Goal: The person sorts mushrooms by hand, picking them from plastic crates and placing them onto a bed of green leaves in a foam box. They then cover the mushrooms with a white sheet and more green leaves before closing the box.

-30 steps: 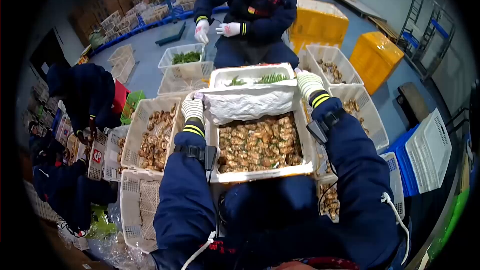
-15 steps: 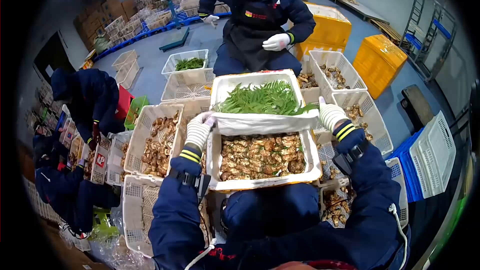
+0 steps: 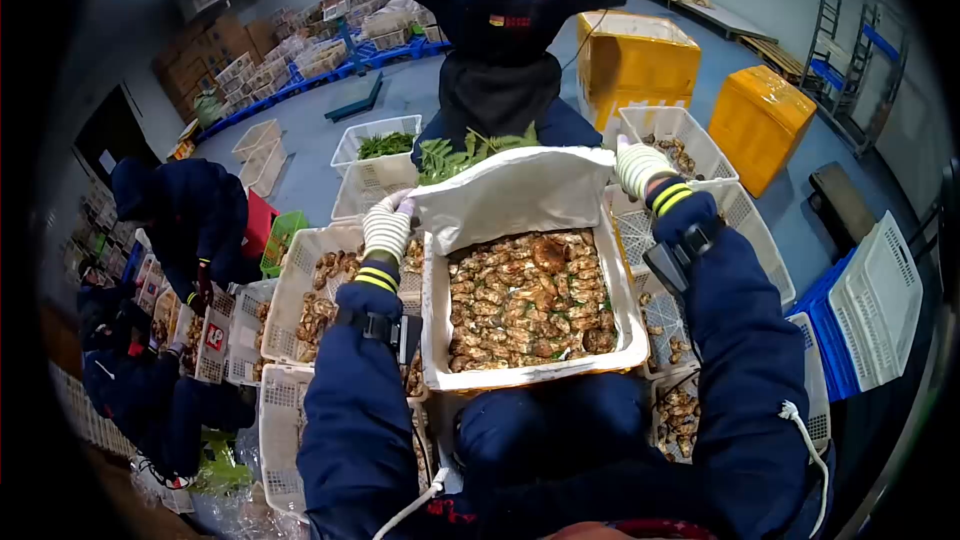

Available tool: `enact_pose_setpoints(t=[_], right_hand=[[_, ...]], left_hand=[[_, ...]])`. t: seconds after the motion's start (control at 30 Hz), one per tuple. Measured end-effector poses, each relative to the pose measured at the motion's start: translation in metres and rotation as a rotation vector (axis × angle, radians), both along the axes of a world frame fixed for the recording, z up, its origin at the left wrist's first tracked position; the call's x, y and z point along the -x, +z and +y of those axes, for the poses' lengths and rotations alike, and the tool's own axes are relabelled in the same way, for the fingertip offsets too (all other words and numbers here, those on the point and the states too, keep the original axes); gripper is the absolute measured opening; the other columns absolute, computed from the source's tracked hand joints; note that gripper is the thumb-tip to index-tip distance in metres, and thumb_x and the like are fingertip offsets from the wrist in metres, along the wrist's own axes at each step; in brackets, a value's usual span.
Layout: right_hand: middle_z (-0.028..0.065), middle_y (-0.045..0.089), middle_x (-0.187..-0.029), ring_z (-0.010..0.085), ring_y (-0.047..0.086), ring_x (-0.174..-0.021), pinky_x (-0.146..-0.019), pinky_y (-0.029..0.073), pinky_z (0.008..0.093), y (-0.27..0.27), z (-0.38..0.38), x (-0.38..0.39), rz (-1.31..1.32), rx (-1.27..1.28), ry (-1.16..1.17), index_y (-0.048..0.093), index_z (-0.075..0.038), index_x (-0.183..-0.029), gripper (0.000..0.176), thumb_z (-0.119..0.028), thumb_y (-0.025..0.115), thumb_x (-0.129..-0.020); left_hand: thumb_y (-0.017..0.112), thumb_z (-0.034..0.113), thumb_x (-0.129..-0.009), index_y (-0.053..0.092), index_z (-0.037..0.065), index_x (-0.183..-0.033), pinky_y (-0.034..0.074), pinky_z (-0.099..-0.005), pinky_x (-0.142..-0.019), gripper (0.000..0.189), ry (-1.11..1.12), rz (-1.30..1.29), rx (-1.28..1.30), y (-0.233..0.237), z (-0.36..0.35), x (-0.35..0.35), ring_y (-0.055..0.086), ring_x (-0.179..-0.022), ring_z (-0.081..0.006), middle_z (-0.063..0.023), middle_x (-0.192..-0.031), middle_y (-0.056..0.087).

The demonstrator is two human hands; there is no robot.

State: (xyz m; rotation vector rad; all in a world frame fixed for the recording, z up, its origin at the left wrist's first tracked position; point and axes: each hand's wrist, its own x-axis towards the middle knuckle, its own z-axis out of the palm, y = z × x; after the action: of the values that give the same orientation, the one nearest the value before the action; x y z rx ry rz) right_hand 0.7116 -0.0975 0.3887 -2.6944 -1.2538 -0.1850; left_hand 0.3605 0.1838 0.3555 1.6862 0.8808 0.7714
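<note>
A white foam box stands before my knees, packed with rows of brown-and-cream mushrooms and bits of green leaf. Over its far side a white panel, like a lid or liner, is tilted up with its pale face towards me. Green fern fronds poke out behind the panel's top edge. My left hand, in a white striped glove, grips its left corner. At the upper right corner my right hand, gloved alike, holds it with the thumb pointing up.
White crates of mushrooms flank the box on both sides. A person sits opposite with arms raised; two more people work at the left. Yellow boxes stand behind, and stacked blue and white crates at right.
The panel's near edge has swung up and away from me, hiding most of the ferns and uncovering more mushrooms. Both my hands have risen with it. The person opposite has raised both arms.
</note>
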Motion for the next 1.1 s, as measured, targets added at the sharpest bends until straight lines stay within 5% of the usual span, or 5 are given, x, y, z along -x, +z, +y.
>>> enact_pose_setpoints(t=[0.4,0.5,0.57,0.7,1.1], right_hand=[[0.0188,0.070,-0.079,0.0331,0.070,-0.069,-0.060,0.055,0.0433,-0.044,-0.082,0.050,0.185,0.452,0.164,0.051,-0.003,-0.133,0.042,-0.011,0.057,-0.092],[0.0247,0.069,-0.108,0.0398,0.066,-0.102,-0.085,0.053,0.0476,-0.089,-0.044,-0.006,0.167,0.579,0.254,0.060,-0.005,-0.122,0.032,-0.016,0.058,-0.092],[0.0283,0.066,-0.114,0.0424,0.064,-0.106,-0.088,0.051,0.0495,-0.072,-0.022,-0.030,0.180,0.019,-0.007,0.054,-0.008,-0.134,0.039,-0.015,0.053,-0.095],[0.0301,0.068,-0.096,0.0427,0.067,-0.094,-0.081,0.053,0.0500,0.022,-0.011,0.013,-0.028,-0.207,-0.136,0.025,-0.018,-0.155,0.079,-0.008,0.063,-0.087],[0.0238,0.069,-0.081,0.0393,0.069,-0.076,-0.073,0.053,0.0497,-0.114,-0.120,0.058,0.118,0.181,-0.052,0.028,-0.016,-0.155,0.077,-0.022,0.064,-0.087]], left_hand=[[0.066,0.013,-0.094,0.070,-0.003,-0.115,0.054,-0.0278,-0.068,0.026,-0.326,0.267,0.044,-0.071,-0.019,0.054,0.065,-0.071,-0.0124,-0.0059,-0.085,0.073],[0.068,0.016,-0.093,0.071,0.000,-0.114,0.057,-0.0282,-0.067,0.026,-0.369,0.393,0.014,-0.070,-0.001,0.046,0.067,-0.074,-0.0126,-0.0058,-0.090,0.073],[0.065,0.013,-0.093,0.072,-0.002,-0.110,0.055,-0.0298,-0.065,0.023,-0.212,0.373,-0.394,-0.032,-0.004,0.033,0.067,-0.070,-0.0144,-0.0079,-0.084,0.073],[0.061,0.010,-0.096,0.070,-0.001,-0.115,0.053,-0.0272,-0.072,0.023,0.006,-0.182,-0.084,-0.017,-0.005,0.011,0.065,-0.078,-0.0126,-0.0065,-0.091,0.072],[0.063,0.004,-0.092,0.068,-0.001,-0.117,0.051,-0.0298,-0.092,0.026,-0.266,0.172,-0.216,-0.106,-0.065,0.103,0.066,-0.099,-0.0183,-0.0104,-0.109,0.072]])
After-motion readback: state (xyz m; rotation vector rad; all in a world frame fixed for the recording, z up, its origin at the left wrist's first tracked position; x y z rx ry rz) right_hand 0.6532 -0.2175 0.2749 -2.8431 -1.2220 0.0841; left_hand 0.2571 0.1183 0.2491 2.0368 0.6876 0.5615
